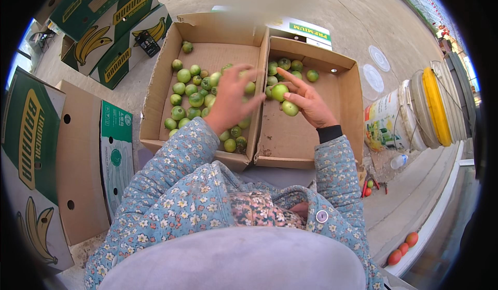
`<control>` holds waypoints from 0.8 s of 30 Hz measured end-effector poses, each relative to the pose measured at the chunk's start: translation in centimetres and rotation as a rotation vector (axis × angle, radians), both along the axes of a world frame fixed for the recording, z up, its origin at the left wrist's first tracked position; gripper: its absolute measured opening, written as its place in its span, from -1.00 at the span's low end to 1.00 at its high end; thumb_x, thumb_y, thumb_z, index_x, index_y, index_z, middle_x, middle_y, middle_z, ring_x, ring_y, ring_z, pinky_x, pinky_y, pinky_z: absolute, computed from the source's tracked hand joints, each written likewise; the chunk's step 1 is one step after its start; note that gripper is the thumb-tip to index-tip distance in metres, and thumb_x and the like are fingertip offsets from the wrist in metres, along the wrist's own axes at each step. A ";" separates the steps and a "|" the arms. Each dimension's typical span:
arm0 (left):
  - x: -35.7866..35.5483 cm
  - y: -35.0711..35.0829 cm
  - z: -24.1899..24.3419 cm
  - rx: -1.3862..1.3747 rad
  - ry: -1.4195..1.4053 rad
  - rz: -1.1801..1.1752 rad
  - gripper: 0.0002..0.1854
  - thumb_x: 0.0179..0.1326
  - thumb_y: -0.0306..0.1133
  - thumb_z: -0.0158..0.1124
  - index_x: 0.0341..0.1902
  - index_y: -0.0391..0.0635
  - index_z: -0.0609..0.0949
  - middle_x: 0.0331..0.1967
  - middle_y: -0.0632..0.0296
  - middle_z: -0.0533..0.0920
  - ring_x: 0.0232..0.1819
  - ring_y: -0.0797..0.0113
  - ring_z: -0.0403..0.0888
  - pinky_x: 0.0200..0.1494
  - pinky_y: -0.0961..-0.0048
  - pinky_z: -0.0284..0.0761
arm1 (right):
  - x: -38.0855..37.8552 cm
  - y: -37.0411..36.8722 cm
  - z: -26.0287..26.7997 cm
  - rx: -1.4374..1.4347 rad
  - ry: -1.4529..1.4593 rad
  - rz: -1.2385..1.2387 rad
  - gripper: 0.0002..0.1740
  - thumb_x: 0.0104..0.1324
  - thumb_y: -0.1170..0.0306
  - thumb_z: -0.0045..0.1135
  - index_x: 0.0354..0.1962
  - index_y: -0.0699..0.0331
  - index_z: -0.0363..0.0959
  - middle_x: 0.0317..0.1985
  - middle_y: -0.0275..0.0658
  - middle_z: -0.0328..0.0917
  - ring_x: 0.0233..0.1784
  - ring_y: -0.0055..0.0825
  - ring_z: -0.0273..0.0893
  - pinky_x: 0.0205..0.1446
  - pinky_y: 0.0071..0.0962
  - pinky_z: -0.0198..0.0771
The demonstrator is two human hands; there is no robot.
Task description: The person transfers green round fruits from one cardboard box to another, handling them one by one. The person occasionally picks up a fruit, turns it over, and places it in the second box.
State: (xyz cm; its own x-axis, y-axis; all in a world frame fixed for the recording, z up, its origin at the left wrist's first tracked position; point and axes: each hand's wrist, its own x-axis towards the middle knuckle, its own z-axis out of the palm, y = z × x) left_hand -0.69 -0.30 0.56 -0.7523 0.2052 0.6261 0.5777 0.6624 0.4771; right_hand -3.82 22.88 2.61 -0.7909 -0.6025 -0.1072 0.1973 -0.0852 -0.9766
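My right hand is over the right cardboard box, its index finger extended. It holds two green tomatoes, an upper one and a lower one, against the fingers. Blurred by motion, my left hand hovers above the left cardboard box with its fingers spread and nothing visible in them. Many loose green tomatoes lie in that left box, some hidden behind my left hand and sleeve. Several more green tomatoes are gathered at the far end of the right box.
Banana cartons are stacked at the far left, with a phone against them. Another carton stands nearer. Buckets, clear lids and a plastic bottle are at right. Red tomatoes rest on a ledge near red-handled clippers.
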 end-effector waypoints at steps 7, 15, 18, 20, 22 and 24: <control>0.3 0.9 -0.1 -0.124 -0.075 -0.303 -0.40 0.02 -0.38 0.43 0.21 -0.02 0.51 0.11 0.15 0.49 0.17 0.03 0.40 0.24 0.13 0.30 | 0.1 -0.2 -0.5 -0.090 -0.123 0.127 -0.26 0.39 0.44 0.10 0.46 0.25 0.01 0.23 -0.15 0.44 0.17 -0.56 0.47 0.14 -0.61 0.43; -0.5 -0.4 -0.1 0.001 0.052 0.251 -0.42 0.12 -0.39 0.34 0.27 -0.09 0.45 0.17 0.02 0.46 0.18 -0.01 0.38 0.28 0.08 0.20 | -1.4 0.3 -1.6 -0.002 -0.006 -0.523 -0.21 0.34 0.35 0.24 0.43 0.26 0.07 0.28 -0.09 0.35 0.08 -0.53 0.53 0.12 -0.58 0.43; 0.2 0.5 0.3 -0.052 0.003 -0.034 -0.39 0.11 -0.37 0.36 0.28 -0.07 0.45 0.14 0.06 0.49 0.16 0.03 0.41 0.27 0.13 0.24 | -0.5 -1.2 -1.5 -0.030 0.156 -0.408 -0.18 0.32 0.37 0.26 0.44 0.28 0.03 0.32 -0.04 0.28 0.12 -0.50 0.52 0.14 -0.53 0.44; 0.6 1.0 0.5 -0.109 -0.067 -0.223 -0.38 0.11 -0.34 0.38 0.29 -0.06 0.45 0.11 0.09 0.52 0.14 0.05 0.44 0.26 0.19 0.27 | 0.4 -2.1 -1.4 -0.042 0.162 -0.309 -0.16 0.31 0.39 0.26 0.44 0.28 0.00 0.32 -0.01 0.26 0.13 -0.50 0.51 0.16 -0.51 0.44; 0.7 1.1 0.5 -0.138 -0.140 -0.182 -0.40 0.11 -0.33 0.39 0.27 -0.06 0.46 0.06 0.11 0.55 0.11 0.06 0.47 0.22 0.20 0.31 | 0.8 -2.8 -1.4 -0.047 0.186 -0.216 -0.10 0.30 0.41 0.27 0.47 0.25 -0.08 0.31 -0.02 0.28 0.15 -0.48 0.51 0.16 -0.49 0.44; 0.4 0.9 0.3 -0.094 -0.128 -0.133 -0.42 0.11 -0.32 0.40 0.24 -0.08 0.47 0.00 0.12 0.56 0.07 0.05 0.49 0.17 0.20 0.33 | 0.6 -2.7 -1.4 -0.067 0.141 -0.272 -0.21 0.33 0.38 0.25 0.42 0.27 0.05 0.22 -0.05 0.40 0.03 -0.50 0.57 0.07 -0.52 0.49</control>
State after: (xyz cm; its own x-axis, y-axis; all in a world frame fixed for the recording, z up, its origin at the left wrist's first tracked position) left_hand -0.25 0.64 0.86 -0.7865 0.3614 0.5008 0.6020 0.6293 0.4914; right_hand -3.26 20.16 1.23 -0.9284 -0.3684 0.0478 0.0216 -0.1819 -0.9831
